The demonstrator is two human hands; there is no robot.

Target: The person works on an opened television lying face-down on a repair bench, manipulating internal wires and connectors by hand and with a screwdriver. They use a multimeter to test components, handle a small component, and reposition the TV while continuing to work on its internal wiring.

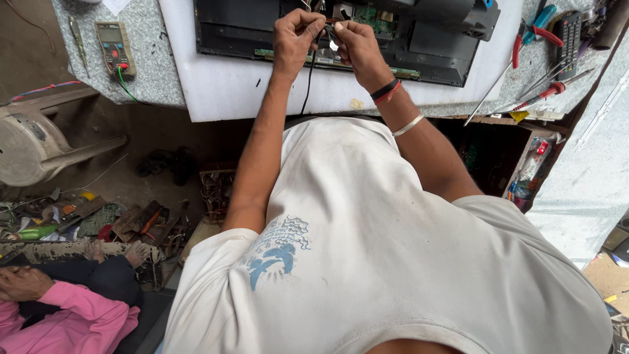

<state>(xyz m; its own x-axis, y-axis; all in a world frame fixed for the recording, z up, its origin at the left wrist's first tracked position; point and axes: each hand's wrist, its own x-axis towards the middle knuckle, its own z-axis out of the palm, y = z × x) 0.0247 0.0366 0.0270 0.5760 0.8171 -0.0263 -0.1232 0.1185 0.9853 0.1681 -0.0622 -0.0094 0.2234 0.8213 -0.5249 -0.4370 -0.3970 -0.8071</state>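
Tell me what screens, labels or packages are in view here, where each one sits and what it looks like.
Multimeter: far left on the grey bench, upright box, yellowish-grey with a pale screen and red dial.
Remote control: far right among the tools, long, black, rows of small buttons.
Packet: below the bench's right edge, clear wrapper with red and blue contents.
Opened flat-panel set: on the white sheet, black back, green board; both hands work over it.

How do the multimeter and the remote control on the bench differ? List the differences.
The multimeter lies at the bench's left end, far from both hands; the remote control lies at the right end among screwdrivers and pliers. The multimeter is grey-green with a screen and a red dial; the remote is black, narrower, covered in buttons. A green lead hangs from the multimeter; the remote has none. Both lie flat, untouched.
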